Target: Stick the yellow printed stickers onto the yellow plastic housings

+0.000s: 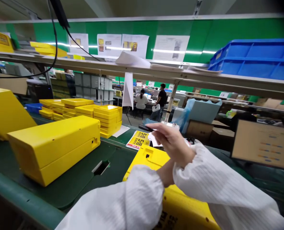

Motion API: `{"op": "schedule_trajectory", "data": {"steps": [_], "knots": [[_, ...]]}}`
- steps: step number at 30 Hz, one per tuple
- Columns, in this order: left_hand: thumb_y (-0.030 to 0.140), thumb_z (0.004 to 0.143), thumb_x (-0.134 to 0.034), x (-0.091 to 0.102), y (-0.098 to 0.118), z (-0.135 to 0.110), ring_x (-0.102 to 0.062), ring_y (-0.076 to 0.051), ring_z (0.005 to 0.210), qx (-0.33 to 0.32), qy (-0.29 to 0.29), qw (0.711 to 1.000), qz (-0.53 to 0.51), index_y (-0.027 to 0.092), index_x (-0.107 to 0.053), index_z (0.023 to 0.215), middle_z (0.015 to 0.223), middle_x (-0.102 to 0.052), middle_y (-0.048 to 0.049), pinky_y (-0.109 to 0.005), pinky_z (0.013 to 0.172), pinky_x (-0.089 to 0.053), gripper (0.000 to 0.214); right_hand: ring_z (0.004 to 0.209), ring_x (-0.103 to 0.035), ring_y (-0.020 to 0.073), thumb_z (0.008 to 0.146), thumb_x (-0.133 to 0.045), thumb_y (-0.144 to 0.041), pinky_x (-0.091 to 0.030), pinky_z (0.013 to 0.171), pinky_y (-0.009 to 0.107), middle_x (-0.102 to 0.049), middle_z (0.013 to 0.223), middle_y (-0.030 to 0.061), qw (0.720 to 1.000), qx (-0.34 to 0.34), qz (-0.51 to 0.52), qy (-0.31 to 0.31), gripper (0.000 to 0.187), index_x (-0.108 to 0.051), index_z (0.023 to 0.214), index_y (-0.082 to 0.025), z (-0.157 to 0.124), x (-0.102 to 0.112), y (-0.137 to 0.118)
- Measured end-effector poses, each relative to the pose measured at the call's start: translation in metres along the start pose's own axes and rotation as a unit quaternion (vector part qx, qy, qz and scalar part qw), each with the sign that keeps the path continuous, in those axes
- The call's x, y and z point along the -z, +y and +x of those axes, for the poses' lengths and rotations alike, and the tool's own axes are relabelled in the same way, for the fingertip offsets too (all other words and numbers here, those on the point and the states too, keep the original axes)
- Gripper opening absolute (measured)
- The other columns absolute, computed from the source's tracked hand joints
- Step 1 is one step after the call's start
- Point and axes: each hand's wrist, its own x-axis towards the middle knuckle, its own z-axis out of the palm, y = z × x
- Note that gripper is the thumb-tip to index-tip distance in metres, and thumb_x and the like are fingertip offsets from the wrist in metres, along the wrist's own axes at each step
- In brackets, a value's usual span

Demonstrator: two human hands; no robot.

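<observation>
The right-hand fingers point(157, 128) are pinched together on a small dark object point(144, 127), held clear above a yellow case point(148, 156). The left-hand fingers are hidden, so their state cannot be told. A second yellow case point(53, 148) is set on the surface point(60, 188), with yellow trays point(107, 119) stacked near its far edge, seemingly within reach.

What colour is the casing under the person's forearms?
The plastic casing is bright yellow, shown best in the head view.
</observation>
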Motion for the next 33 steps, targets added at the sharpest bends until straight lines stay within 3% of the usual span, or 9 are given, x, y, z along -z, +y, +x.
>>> {"op": "schedule_trajectory", "data": {"steps": [2, 5, 7, 9, 11, 13, 23, 29, 33], "knots": [[0.028, 0.067, -0.070, 0.031, -0.003, -0.009, -0.048, -0.029, 0.112, -0.012, -0.027, 0.998, 0.059, 0.017, -0.061, 0.103, 0.114, -0.058, -0.0078, -0.046, 0.101, -0.034, 0.039, 0.066, -0.055, 0.0149, 0.091, -0.031, -0.039, -0.044, 0.060, 0.026, -0.060, 0.075, 0.0030, 0.998, -0.009, -0.067, -0.015, 0.038, -0.059, 0.108, -0.021, -0.005, 0.000, 0.023], [0.029, 0.067, -0.067, 0.086, -0.015, -0.014, -0.025, -0.029, 0.131, -0.014, 0.031, 0.983, 0.179, 0.019, -0.050, 0.121, 0.137, -0.041, -0.0078, -0.042, 0.112, -0.011, 0.057, 0.080, -0.059, 0.0206, 0.086, -0.045, -0.030, -0.044, 0.070, 0.031, -0.065, 0.085, 0.0071, 0.983, -0.040, -0.144, -0.107, 0.025, -0.068, 0.092, -0.021, -0.016, -0.012, 0.063], [0.034, 0.073, -0.059, 0.116, -0.028, -0.014, -0.020, -0.027, 0.134, 0.067, 0.035, 0.984, 0.160, 0.016, -0.031, 0.134, 0.146, -0.026, -0.0097, -0.041, 0.111, -0.016, 0.069, 0.079, -0.059, 0.0212, 0.083, -0.051, -0.021, -0.044, 0.069, 0.032, -0.066, 0.083, 0.0086, 0.962, -0.061, -0.192, -0.186, 0.020, -0.070, 0.087, -0.019, -0.024, -0.028, 0.086], [0.032, 0.074, -0.056, 0.133, -0.042, -0.014, -0.029, -0.028, 0.131, 0.181, -0.034, 0.982, 0.028, 0.015, -0.014, 0.139, 0.147, -0.023, -0.0130, -0.041, 0.104, -0.030, 0.079, 0.078, -0.059, 0.0200, 0.082, -0.053, -0.015, -0.045, 0.069, 0.031, -0.066, 0.081, 0.0087, 0.937, -0.077, -0.230, -0.251, 0.018, -0.069, 0.088, -0.017, -0.029, -0.048, 0.101], [0.023, 0.072, -0.054, 0.139, -0.054, -0.014, -0.040, -0.028, 0.124, 0.248, -0.083, 0.959, -0.111, 0.017, -0.006, 0.140, 0.144, -0.029, -0.0129, -0.039, 0.097, -0.039, 0.083, 0.082, -0.058, 0.0184, 0.083, -0.054, -0.014, -0.045, 0.072, 0.032, -0.065, 0.083, 0.0075, 0.914, -0.089, -0.262, -0.297, 0.015, -0.068, 0.087, -0.015, -0.028, -0.064, 0.109], [0.016, 0.067, -0.053, 0.138, -0.062, -0.014, -0.045, -0.028, 0.120, 0.270, -0.082, 0.943, -0.179, 0.020, -0.006, 0.140, 0.142, -0.035, -0.0107, -0.038, 0.094, -0.041, 0.087, 0.086, -0.057, 0.0172, 0.084, -0.054, -0.015, -0.046, 0.076, 0.033, -0.065, 0.085, 0.0056, 0.891, -0.100, -0.290, -0.334, 0.012, -0.066, 0.086, -0.015, -0.025, -0.075, 0.113], [0.016, 0.064, -0.057, 0.140, -0.063, -0.011, -0.040, -0.031, 0.123, 0.296, -0.080, 0.930, -0.205, 0.022, -0.003, 0.141, 0.140, -0.039, -0.0091, -0.040, 0.093, -0.038, 0.094, 0.085, -0.059, 0.0187, 0.083, -0.056, -0.016, -0.049, 0.073, 0.034, -0.064, 0.084, 0.0082, 0.806, -0.083, -0.381, -0.446, 0.011, -0.065, 0.080, -0.010, 0.010, -0.094, 0.096], [0.019, 0.065, -0.056, 0.142, -0.075, -0.010, -0.040, -0.032, 0.123, 0.291, -0.100, 0.928, -0.209, 0.023, 0.003, 0.141, 0.141, -0.037, -0.0092, -0.042, 0.093, -0.038, 0.097, 0.087, -0.059, 0.0248, 0.071, -0.065, -0.020, -0.047, 0.067, 0.031, -0.064, 0.088, 0.0107, 0.823, -0.051, -0.319, -0.468, 0.018, -0.069, 0.088, -0.015, 0.012, -0.097, 0.104], [0.021, 0.062, -0.061, 0.146, -0.078, -0.006, -0.030, -0.031, 0.129, 0.284, -0.132, 0.937, -0.151, 0.024, -0.006, 0.141, 0.148, -0.022, -0.0070, -0.041, 0.098, -0.035, 0.096, 0.075, -0.060, 0.0191, 0.071, -0.063, -0.020, -0.045, 0.059, 0.026, -0.062, 0.083, 0.0058, 0.855, -0.051, -0.276, -0.435, 0.020, -0.071, 0.089, -0.023, 0.002, -0.101, 0.123]]}}
